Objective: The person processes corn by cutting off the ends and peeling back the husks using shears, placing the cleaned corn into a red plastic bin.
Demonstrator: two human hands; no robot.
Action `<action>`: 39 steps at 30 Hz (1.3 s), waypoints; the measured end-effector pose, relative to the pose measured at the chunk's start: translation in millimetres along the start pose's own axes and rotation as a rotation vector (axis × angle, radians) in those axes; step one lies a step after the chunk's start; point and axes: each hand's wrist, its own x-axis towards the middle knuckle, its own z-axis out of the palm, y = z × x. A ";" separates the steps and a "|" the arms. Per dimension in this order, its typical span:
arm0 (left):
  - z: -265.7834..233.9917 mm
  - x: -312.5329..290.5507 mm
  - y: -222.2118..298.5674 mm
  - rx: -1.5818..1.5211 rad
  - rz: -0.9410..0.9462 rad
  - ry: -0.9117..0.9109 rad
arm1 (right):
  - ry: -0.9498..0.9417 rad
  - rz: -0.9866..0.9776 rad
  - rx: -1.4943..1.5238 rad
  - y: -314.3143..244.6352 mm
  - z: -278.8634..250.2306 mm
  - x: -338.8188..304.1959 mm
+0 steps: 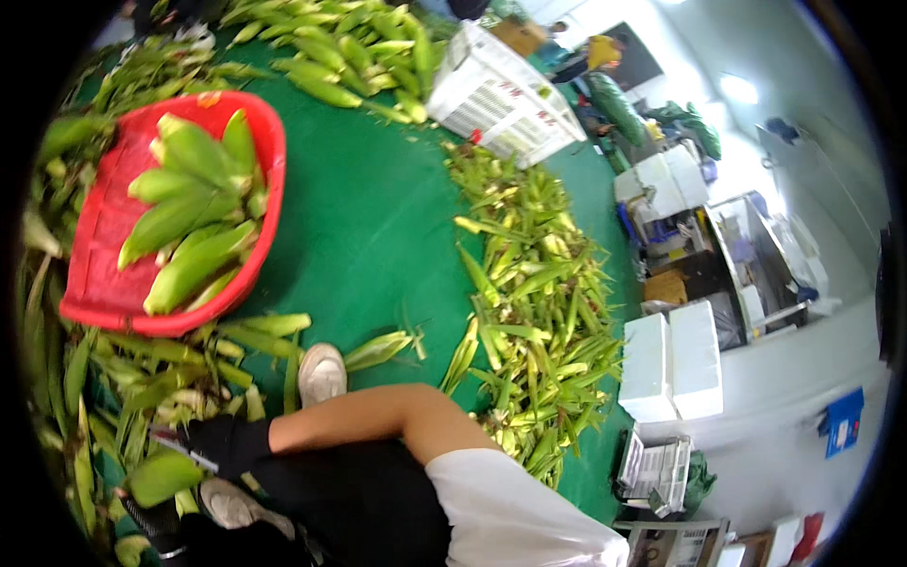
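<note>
My right hand (pixel 227 444), in a black glove, is closed around a slim knife (pixel 194 454) near the lower left. Just below it, my left hand (pixel 149 518), also gloved in black, grips a green ear of corn in its husk (pixel 168 475). The knife lies close over the ear; whether it touches cannot be made out. Beyond my hands is a red plastic basket (pixel 269 198) holding several green ears of corn (pixel 194 208).
Stripped husks (pixel 543 312) lie in a long heap on the green floor (pixel 368 217), with more around the basket. Unhusked corn (pixel 354 52) is piled at the back beside a white crate (pixel 501 94). White foam boxes (pixel 671 364) stand on the right. My shoe (pixel 322 375) is near a loose husk.
</note>
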 end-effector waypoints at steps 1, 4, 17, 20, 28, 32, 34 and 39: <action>1.9 -3.8 -2.0 -0.011 -0.007 -0.009 | -0.038 0.006 0.015 -3.8 -7.3 -7.1; 4.0 2.3 -3.7 -0.049 -0.026 -0.022 | -0.123 0.145 0.022 -41.0 -44.9 -8.1; -39.8 -34.1 5.9 -0.312 -0.066 0.000 | -0.205 0.151 0.361 -28.1 -41.4 -5.6; -7.7 -28.8 0.9 -0.416 -0.096 -0.064 | -0.058 0.404 0.624 6.7 -34.1 -27.2; 8.8 -40.7 25.0 -0.588 -0.057 -0.026 | -0.074 0.379 0.407 -22.0 -40.7 -13.4; -1.9 -49.4 22.0 -0.720 0.011 -0.144 | -0.124 0.487 0.616 -16.0 -49.3 -15.4; 8.7 -51.3 30.6 -0.712 0.044 -0.152 | -0.136 0.567 0.660 -21.1 -55.0 -14.5; -1.7 -51.4 15.0 -0.579 -0.071 0.047 | 0.000 0.489 0.364 -19.9 -52.2 -16.3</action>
